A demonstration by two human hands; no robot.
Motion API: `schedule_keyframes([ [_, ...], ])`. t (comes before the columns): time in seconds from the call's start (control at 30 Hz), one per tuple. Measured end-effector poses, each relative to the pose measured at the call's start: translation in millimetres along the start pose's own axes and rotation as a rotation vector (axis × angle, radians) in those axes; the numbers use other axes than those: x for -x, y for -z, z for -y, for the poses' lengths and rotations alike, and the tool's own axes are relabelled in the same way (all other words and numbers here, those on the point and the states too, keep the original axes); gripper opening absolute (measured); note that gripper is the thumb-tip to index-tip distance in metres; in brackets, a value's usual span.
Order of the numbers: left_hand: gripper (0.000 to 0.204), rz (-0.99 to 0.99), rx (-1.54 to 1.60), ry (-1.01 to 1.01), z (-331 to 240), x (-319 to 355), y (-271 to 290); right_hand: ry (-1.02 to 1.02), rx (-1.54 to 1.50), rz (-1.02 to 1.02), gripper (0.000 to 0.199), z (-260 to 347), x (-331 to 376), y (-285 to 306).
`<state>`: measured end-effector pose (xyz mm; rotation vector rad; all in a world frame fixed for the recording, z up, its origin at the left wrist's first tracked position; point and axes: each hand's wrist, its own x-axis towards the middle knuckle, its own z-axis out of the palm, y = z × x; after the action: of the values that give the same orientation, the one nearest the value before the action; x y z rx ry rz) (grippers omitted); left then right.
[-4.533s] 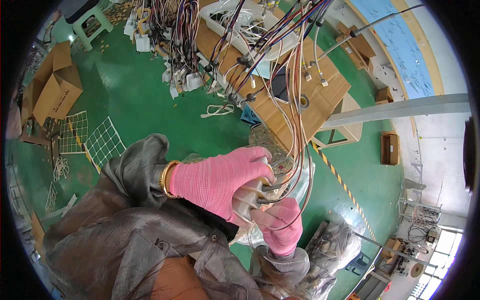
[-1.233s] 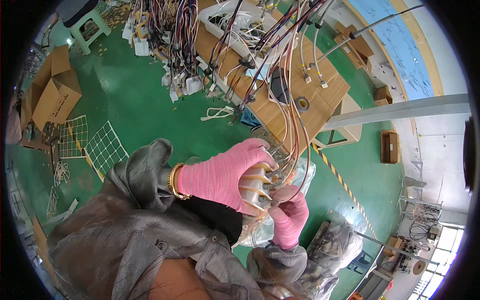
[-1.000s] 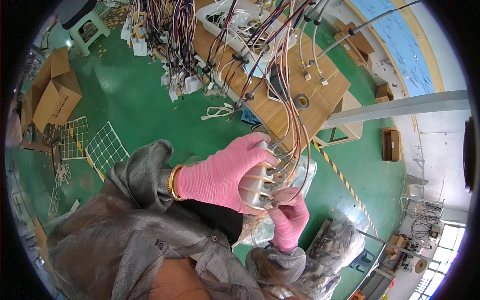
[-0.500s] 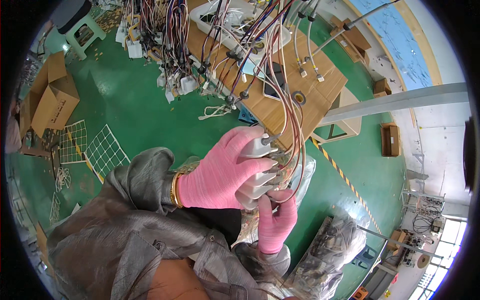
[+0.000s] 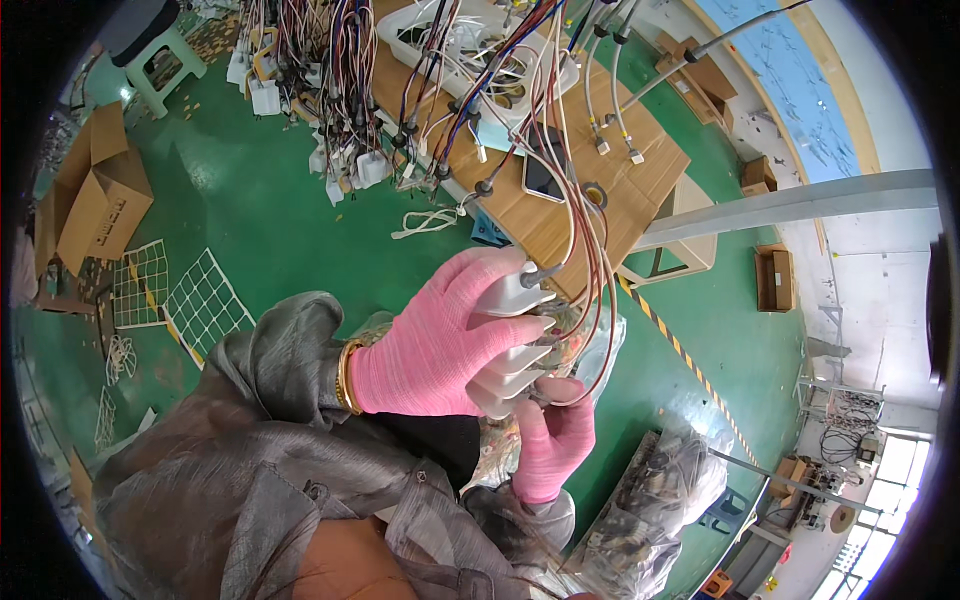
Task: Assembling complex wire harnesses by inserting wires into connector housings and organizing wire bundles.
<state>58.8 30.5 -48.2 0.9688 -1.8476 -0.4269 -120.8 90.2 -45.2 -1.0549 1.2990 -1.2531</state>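
My left hand [image 5: 430, 345], in a pink glove with bare fingertips, is wrapped round several white plastic housings [image 5: 505, 382] stacked side by side. Brown and white wires [image 5: 606, 270] run from their ends up toward the table. At the lowest housing my right hand [image 5: 552, 445], gloved alike, has its thumb and finger pinched together on a wire. The exact grip point is partly hidden by the fingers.
Ahead stands a wooden table [image 5: 640, 140] with a white tray [image 5: 400, 42], a phone [image 5: 544, 165] and a roll of tape [image 5: 595, 194]. Bundles of wires [image 5: 345, 80] hang off its left side. A plastic-wrapped bundle [image 5: 650, 510] lies at lower right; a cardboard box [image 5: 105, 205] sits left.
My hands and the housings stay nearly in place, the right fingers shifting only slightly on the wire. The whole view has moved a little.
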Motion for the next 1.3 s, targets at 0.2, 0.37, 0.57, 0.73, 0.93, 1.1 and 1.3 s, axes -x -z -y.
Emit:
schedule_keyframes([
  [0.2,0.072,0.046,0.050,0.019,-1,1,1,0.304,0.321,0.016,0.031,-2,-8,4],
  [0.37,0.077,0.145,0.256,0.120,2,5,4,0.548,0.417,0.185,0.024,0,-20,12],
  [0.57,0.084,0.318,0.339,0.237,5,6,6,0.416,0.276,0.252,0.020,-1,-24,10],
  [0.73,0.089,0.364,0.375,0.277,8,6,6,0.441,0.250,0.267,0.022,-6,-25,9],
  [0.93,0.089,0.316,0.347,0.254,9,7,7,0.090,-0.003,0.057,0.010,-8,-17,14],
  [1.1,0.081,0.278,0.329,0.257,7,7,5,0.112,0.181,0.107,0.016,6,-13,13],
  [1.3,0.077,0.197,0.060,0.117,4,6,2,0.141,0.640,0.100,0.016,17,-10,0],
])
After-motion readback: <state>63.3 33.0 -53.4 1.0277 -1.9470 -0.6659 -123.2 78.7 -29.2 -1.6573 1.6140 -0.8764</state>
